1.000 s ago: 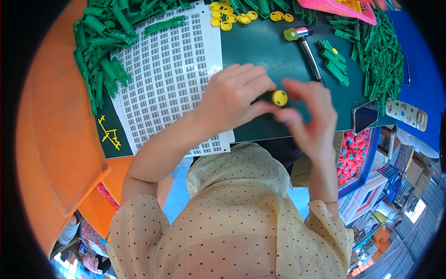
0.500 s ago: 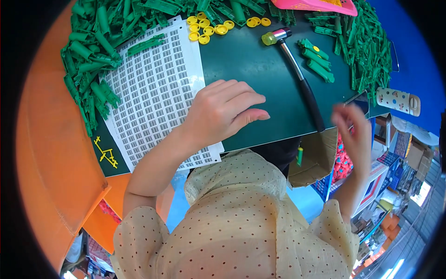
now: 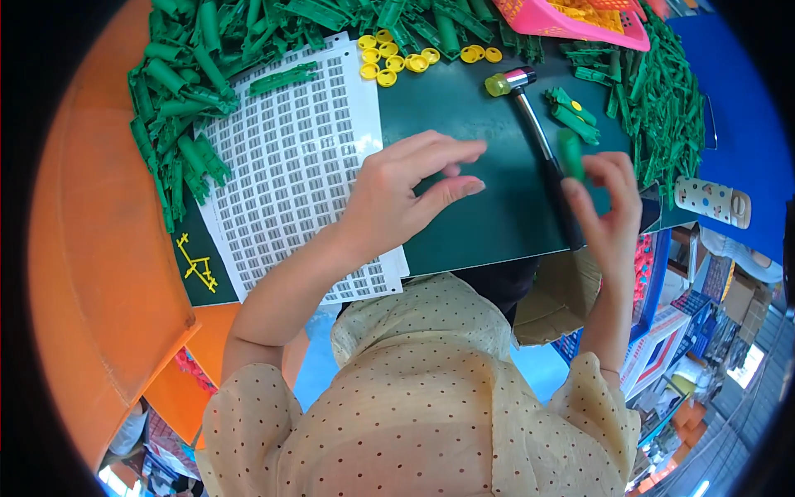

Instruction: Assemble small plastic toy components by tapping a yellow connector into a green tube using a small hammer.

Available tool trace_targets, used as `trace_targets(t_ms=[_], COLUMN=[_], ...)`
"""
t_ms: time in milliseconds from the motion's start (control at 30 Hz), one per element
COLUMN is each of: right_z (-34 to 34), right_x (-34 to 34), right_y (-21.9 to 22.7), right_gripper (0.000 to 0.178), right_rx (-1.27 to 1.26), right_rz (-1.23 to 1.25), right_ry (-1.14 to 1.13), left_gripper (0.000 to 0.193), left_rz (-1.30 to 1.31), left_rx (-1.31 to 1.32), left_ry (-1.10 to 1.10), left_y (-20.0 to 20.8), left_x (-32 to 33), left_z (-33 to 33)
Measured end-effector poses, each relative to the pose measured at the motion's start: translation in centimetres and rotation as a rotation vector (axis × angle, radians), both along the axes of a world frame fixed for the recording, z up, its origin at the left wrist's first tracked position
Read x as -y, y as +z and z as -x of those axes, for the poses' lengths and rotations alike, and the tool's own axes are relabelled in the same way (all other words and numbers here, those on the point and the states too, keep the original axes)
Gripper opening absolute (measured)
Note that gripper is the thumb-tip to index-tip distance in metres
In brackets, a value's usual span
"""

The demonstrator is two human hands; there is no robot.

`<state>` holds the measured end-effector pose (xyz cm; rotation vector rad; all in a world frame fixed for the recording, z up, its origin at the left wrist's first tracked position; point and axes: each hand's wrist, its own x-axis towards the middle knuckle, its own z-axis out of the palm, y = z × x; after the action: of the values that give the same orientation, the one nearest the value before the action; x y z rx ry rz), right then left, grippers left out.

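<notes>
My left hand [image 3: 396, 192] hovers by the right edge of a white sheet of small printed labels [image 3: 281, 157]. Its fingers are stretched out, the thumb stands apart, and nothing is in it. On the right, my right hand [image 3: 611, 207] pinches a green plastic part [image 3: 570, 152], smeared by motion, over the handle of a mallet [image 3: 538, 137]. The mallet has a yellow face and a black grip. Just beyond the held part lie a few more green parts [image 3: 577, 126], one with a yellow disc on it.
Heaps of green plastic parts [image 3: 170, 108] cover the far left and far right [image 3: 662, 124]. Yellow round caps [image 3: 387, 58] sit at the back, near a pink basket [image 3: 571, 29]. A yellow sprue [image 3: 199, 269], a patterned case [image 3: 712, 203] and a cardboard box [image 3: 559, 306] are near the edges.
My right hand has moved left and up from the table's edge and now grips a green part from the small group. The left hand has stayed nearly in place. The view has shifted slightly.
</notes>
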<state>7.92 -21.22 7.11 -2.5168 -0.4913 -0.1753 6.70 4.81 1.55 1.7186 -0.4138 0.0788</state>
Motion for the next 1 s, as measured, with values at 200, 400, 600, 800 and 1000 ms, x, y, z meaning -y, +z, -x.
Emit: trace_targets(t_ms=[200,400,600,800,1000], right_z=[-1.9,-10.1,-11.6,-5.6,0.0], right_x=[-7.3,-8.4,-9.4,-10.3,-8.8], right_y=[-1.0,-3.2,-5.8,-2.2,-1.2], right_gripper=[0.024,0.009,0.017,0.016,0.023], right_rx=[-0.046,0.163,0.270,0.006,-0.192], right_rz=[-0.062,0.038,0.266,-0.175,-0.409], right_ry=[0.343,0.120,0.036,0.181,0.180], left_gripper=[0.031,0.027,0.029,0.028,0.026], left_rz=[0.156,0.109,0.028,-0.141,-0.206], left_rx=[-0.027,-0.008,0.154,0.173,0.181], left_ry=[0.022,0.207,0.235,0.234,0.216], left_y=[-0.2,0.0,-0.9,-0.4,-1.1], left_x=[-0.8,-1.4,-0.7,-1.2,-0.7], left_z=[-0.8,-1.4,-1.5,-0.9,-1.0])
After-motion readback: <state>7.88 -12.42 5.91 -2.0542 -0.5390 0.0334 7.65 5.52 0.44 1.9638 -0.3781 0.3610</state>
